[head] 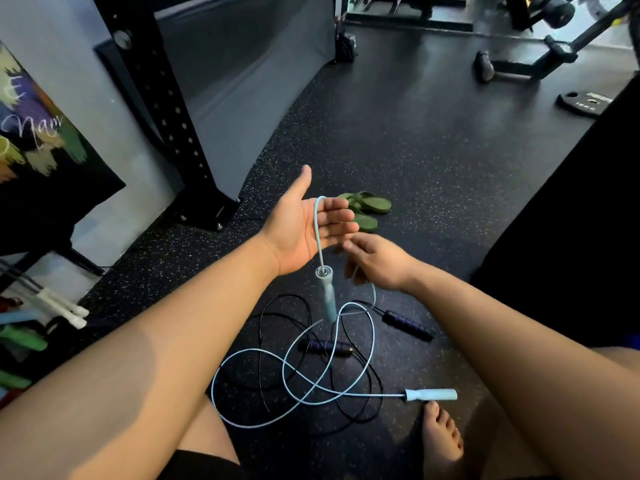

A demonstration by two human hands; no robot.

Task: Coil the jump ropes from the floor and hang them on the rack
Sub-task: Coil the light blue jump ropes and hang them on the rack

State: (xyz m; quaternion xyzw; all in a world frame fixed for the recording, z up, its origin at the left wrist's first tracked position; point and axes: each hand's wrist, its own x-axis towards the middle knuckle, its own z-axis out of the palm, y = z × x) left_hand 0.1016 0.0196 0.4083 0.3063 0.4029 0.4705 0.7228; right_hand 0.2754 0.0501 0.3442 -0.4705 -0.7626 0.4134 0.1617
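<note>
My left hand point(304, 220) is held palm up with straight fingers, and the light blue jump rope's cord point(317, 230) is looped over those fingers. One blue handle point(327, 296) hangs from that loop below the palm. My right hand point(377, 261) is just to the right, blurred, pinching the same cord. The rest of the blue cord lies in loose loops on the floor, ending at its second handle point(431, 394). A black jump rope point(408, 322) with dark purple handles lies tangled under it.
Green sandals point(367, 207) sit on the speckled floor beyond my hands. A black rack upright point(166, 109) stands at the left. Other rope handles point(65, 311) lie at the far left. A weight plate point(585, 102) and bench legs are at the far right. My bare foot point(443, 438) is below.
</note>
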